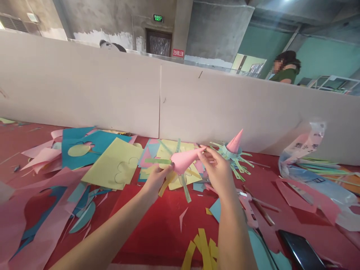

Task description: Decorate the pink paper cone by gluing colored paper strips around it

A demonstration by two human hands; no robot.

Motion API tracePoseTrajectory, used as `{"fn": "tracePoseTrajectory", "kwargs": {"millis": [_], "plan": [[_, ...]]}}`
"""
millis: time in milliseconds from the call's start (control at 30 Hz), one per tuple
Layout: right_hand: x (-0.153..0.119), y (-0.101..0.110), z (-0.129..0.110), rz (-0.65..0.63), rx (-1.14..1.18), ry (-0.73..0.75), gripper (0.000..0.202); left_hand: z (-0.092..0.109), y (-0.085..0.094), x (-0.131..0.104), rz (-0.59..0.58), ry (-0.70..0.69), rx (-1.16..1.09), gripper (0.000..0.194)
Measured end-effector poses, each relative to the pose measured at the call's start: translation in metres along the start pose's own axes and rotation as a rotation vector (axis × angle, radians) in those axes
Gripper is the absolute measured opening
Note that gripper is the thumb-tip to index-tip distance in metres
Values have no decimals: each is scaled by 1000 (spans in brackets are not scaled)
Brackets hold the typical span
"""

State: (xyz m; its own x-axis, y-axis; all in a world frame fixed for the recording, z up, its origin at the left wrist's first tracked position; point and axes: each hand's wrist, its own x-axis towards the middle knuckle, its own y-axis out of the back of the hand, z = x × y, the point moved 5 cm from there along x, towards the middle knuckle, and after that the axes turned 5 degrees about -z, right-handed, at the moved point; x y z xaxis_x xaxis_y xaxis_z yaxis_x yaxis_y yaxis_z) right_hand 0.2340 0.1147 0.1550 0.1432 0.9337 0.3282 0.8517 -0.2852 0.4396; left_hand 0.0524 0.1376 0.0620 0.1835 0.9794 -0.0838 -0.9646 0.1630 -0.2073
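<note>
A pink paper cone (184, 160) lies sideways in the air between my hands, its point toward the right. Green and yellow paper strips (185, 187) stick out around its wide end. My left hand (158, 179) grips the cone at that wide end, thumb on the edge. With pinched fingers my right hand (216, 165) holds the cone's tip. Behind my right hand, a second pink cone (235, 142) stands upright on the table with green strips spread around its base.
Cut paper sheets, including a yellow one (112, 165), cover the left. Yellow strips (204, 245) lie in front. On the right are a pink glue gun (247, 210), a phone (300, 249) and a plastic bag (317, 183). A white partition (112, 90) stands behind; a person (288, 67) is beyond it.
</note>
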Motion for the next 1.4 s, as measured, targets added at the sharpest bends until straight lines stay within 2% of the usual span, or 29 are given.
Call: {"fn": "tracePoseTrajectory", "kwargs": {"millis": [100,167,300,367,500,600,867,1133,1400], "plan": [[2,-3,5,5,40,-22,57,1,-5,-5,53,19,-68,44],[2,-6,7,-28,49,-41,54,2,-11,-8,41,25,-158,40],[1,-14,6,-117,70,-53,44,2,-23,-14,-15,-3,-326,34],[1,-17,4,-138,94,-37,41,-1,-28,-18,-46,28,-368,31],[1,-16,5,-108,111,-16,37,0,-40,-27,-175,114,-426,31],[1,-13,7,-76,105,-1,35,0,-46,-33,-210,126,-468,29],[1,-22,6,-90,188,-32,39,-12,-48,-33,-210,107,-514,22],[2,-21,5,-88,184,-43,40,-12,-48,-36,-165,165,-512,19],[1,-22,6,-96,138,-28,42,-12,-48,-37,-156,164,-501,16]]}}
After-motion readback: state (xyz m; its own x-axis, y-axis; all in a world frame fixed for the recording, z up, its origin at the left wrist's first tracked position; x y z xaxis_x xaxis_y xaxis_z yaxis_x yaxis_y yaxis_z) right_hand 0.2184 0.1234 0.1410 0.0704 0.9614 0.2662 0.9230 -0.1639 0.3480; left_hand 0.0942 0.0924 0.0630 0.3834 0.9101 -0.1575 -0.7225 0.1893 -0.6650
